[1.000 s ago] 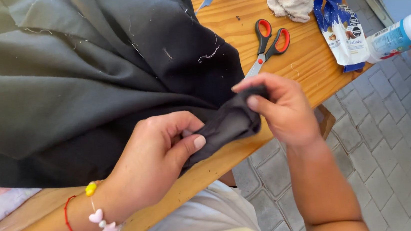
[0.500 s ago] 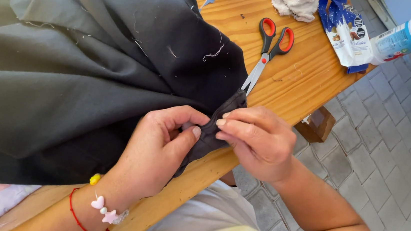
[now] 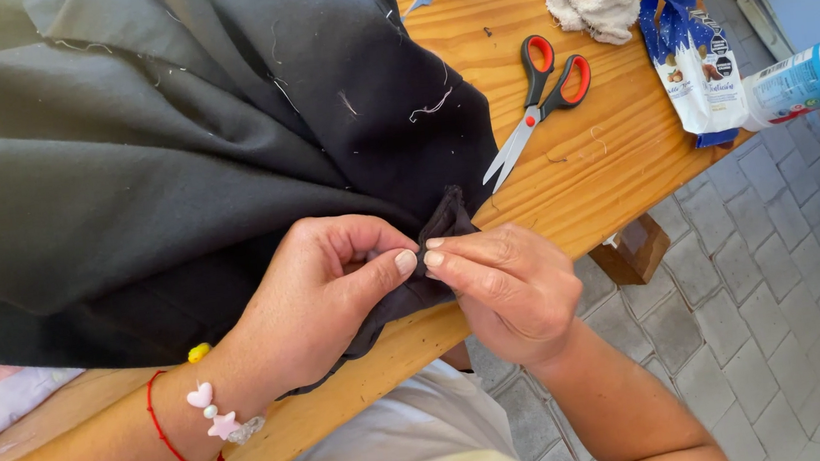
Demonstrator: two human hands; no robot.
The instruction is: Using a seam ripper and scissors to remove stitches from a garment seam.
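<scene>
Black fabric point(image 3: 175, 183) spreads across the wooden surface point(image 3: 603, 152) toward the upper left of the frame, its folded corner at centre pinched between both hands, left hand point(image 3: 321, 294) and right hand point(image 3: 511, 286) meeting thumb-to-thumb.

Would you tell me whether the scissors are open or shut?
Open: the scissors lie on the table with handles apart and blades slightly parted.

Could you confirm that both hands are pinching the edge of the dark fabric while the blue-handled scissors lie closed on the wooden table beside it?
Not quite: the scissors have red-orange handles, not blue, as the head view shows. The rest holds: the left hand and right hand pinch the dark fabric edge, and the scissors lie closed on the wooden table.
</scene>
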